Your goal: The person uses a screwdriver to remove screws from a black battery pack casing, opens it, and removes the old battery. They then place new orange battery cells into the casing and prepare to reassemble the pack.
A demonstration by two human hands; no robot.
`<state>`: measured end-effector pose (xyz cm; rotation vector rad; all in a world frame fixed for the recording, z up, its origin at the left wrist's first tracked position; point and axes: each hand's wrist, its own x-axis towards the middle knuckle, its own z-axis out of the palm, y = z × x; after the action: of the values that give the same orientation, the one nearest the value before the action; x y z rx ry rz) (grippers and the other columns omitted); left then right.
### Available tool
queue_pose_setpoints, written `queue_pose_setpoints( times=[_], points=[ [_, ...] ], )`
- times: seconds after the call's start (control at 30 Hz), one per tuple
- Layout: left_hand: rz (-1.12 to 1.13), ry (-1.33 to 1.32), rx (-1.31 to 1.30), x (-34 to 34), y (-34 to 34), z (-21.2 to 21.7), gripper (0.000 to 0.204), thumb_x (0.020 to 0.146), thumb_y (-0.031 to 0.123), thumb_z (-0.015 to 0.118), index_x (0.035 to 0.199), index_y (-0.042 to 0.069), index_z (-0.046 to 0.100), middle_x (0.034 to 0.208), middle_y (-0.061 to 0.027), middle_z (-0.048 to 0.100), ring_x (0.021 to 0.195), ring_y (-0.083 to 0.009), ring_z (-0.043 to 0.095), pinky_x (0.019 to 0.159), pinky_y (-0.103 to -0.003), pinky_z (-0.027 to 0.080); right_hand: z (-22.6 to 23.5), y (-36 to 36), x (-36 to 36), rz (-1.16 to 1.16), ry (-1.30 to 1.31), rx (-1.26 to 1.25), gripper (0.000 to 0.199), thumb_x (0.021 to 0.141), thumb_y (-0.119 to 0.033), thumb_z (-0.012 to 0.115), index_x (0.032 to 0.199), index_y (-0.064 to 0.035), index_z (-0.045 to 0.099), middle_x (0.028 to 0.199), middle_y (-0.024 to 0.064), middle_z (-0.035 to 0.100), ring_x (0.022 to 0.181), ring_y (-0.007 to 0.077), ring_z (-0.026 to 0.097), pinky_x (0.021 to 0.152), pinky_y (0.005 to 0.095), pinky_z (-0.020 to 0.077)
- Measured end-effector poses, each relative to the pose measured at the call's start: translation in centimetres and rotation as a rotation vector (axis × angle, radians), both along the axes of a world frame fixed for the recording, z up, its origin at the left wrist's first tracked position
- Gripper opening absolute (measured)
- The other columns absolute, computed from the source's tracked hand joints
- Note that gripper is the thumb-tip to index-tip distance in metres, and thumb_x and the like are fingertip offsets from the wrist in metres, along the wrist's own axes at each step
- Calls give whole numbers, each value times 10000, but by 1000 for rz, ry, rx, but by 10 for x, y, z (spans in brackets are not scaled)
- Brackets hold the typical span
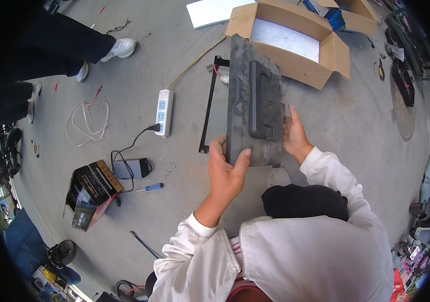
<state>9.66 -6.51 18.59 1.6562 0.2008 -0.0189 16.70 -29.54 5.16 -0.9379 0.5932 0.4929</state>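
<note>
A dusty black plastic case [242, 100] with a long moulded handle on its side stands tilted up in front of me, held between both hands. My left hand [227, 171] grips its near left corner, the thumb lying on the handle side. On the opposite edge, my right hand [296, 133] is closed round the case with the thumb up; some of its fingers are hidden behind it. Partly covered by the case, a flat black-edged panel [214, 113] lies on the ground. A red wire with a white connector [224, 79] shows beside it.
A white power strip [163, 113] lies to the left, a black plug in it. Nearby are a grey adapter [133, 168], a blue screwdriver [153, 186] and a black printed box [94, 186]. An open cardboard box [338, 55] sits beyond. Another person's shoe [120, 49] is far left.
</note>
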Motion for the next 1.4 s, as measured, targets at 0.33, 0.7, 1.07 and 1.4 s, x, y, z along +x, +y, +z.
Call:
queue_pose_setpoints(
  times=[0.33,0.7,1.07,1.4],
  points=[
    [127,82,-471,8,-7,14,540,1006,133,631,1415,-110,375,1207,-164,651,1050,-173,646,928,-314,517,66,-40,12,74,-96,51,499,1019,-305,607,1391,18,531,1390,126,604,1248,220,592,1092,380,454],
    [162,7,-619,27,62,27,597,985,170,659,1453,-104,409,1323,-177,625,1196,-230,641,1024,-350,507,97,-8,38,270,-214,67,392,1014,-304,633,1270,-8,601,1185,102,694,1018,177,682,910,343,557],
    [-166,-48,-297,-12,-53,-1,787,932,110,729,1525,-71,246,1338,-269,598,1198,-283,648,977,-375,533,48,-41,27,293,124,-230,573,1062,-550,426,1363,-85,574,1231,64,678,1067,199,656,943,379,525],
    [-377,-161,-55,-23,-87,-30,759,934,243,691,1517,-46,300,1294,-305,605,1123,-462,636,913,-489,531,154,6,24,589,-586,-914,924,927,-363,723,1603,10,215,1531,267,380,1375,369,448,1127,430,386]
  ],
)
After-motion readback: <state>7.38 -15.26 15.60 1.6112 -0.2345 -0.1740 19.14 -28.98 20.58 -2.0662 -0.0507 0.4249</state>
